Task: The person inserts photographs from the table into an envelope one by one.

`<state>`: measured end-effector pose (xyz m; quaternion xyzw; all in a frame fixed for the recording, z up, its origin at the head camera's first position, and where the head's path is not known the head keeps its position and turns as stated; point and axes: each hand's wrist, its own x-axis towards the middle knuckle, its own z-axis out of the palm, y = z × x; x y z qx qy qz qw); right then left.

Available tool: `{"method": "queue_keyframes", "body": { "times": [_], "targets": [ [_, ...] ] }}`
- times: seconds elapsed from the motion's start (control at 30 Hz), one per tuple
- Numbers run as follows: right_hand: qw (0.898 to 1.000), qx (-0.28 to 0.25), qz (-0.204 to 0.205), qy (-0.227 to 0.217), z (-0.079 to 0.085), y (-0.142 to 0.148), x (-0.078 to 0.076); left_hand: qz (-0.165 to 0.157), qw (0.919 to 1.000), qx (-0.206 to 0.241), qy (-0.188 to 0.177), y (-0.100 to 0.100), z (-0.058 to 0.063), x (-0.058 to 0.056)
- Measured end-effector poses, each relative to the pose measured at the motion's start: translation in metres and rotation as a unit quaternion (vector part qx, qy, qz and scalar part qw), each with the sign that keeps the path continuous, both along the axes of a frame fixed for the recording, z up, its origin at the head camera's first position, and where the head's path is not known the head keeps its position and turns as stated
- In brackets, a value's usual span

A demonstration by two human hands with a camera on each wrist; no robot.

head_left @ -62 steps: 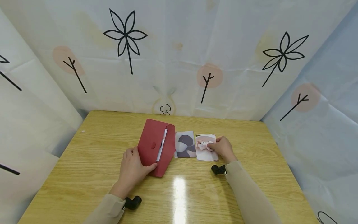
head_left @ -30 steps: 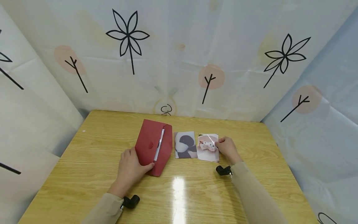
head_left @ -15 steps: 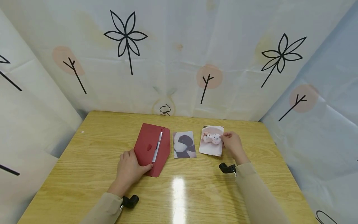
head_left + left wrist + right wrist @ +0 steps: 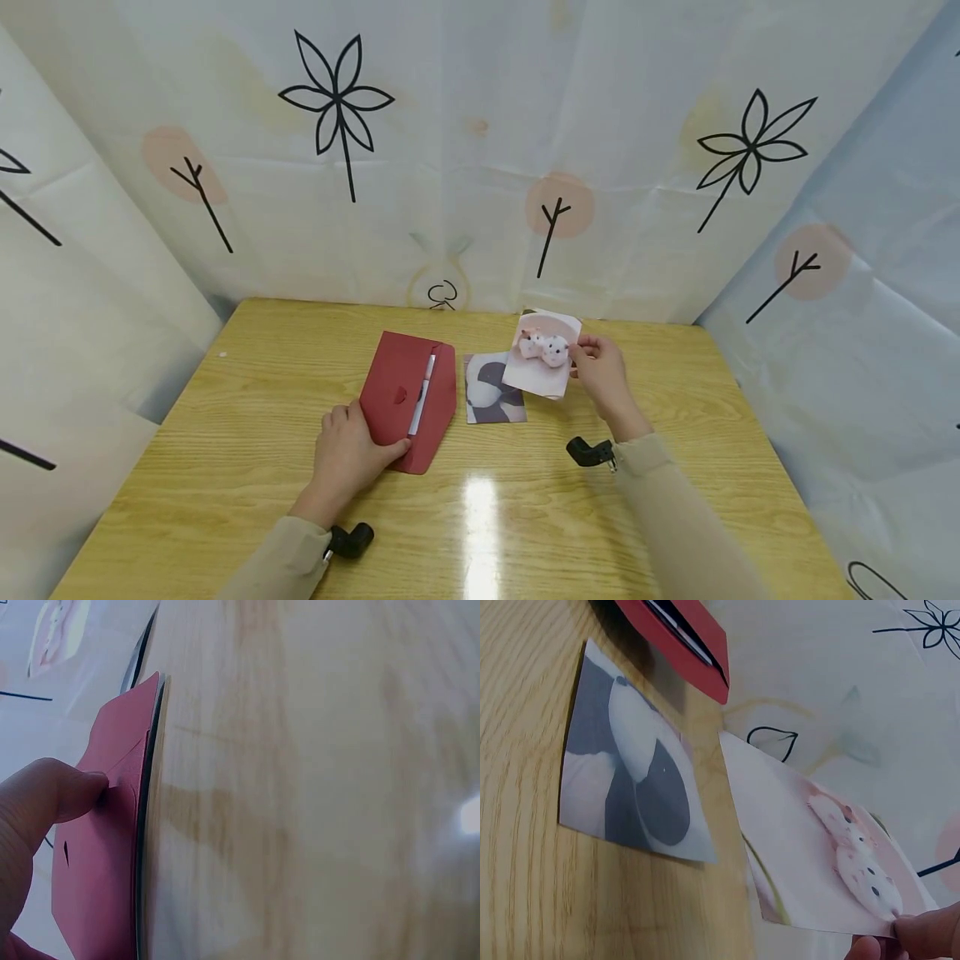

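Observation:
My left hand [image 4: 348, 454] grips the lower left of a red envelope [image 4: 401, 379], its thumb [image 4: 79, 791] across the front. The envelope's flap is open to the right, and white paper [image 4: 422, 400] shows in the slot. Between right thumb and fingers, my right hand [image 4: 603, 375] pinches the right edge of a photo print [image 4: 542, 354] of small white spotted figures. The print is tilted and raised off the table. A sliver of another picture [image 4: 769, 881] shows along its edge. Its lower left corner overlaps a grey-and-white photo print [image 4: 487, 392] lying flat beside the envelope.
The wooden table [image 4: 262, 417] reaches back to a white cloth backdrop [image 4: 450, 167] with flower and tree drawings. Similar cloth hangs at both sides. A small pale speck [image 4: 222, 354] lies at the far left of the tabletop.
My right hand has slid the spotted-figure print right, lifted it, then carried it back left over the grey-and-white one. The envelope has shifted slightly left in my left hand.

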<state>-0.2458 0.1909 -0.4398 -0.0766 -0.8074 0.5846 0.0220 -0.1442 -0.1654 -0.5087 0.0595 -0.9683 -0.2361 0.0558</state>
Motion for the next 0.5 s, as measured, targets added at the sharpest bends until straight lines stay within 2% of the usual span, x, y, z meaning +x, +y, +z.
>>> {"method": "queue_keyframes", "body": {
  "times": [0.27, 0.5],
  "targets": [
    [0.998, -0.043, 0.031, 0.019, 0.001, -0.022, 0.001, -0.003, 1.0, -0.004, 0.0, -0.002, -0.001, 0.001],
    [0.996, -0.066, 0.058, 0.024, -0.009, -0.043, 0.004, -0.007, 0.9999, 0.001, -0.014, -0.002, 0.002, 0.001]
  ]
}}
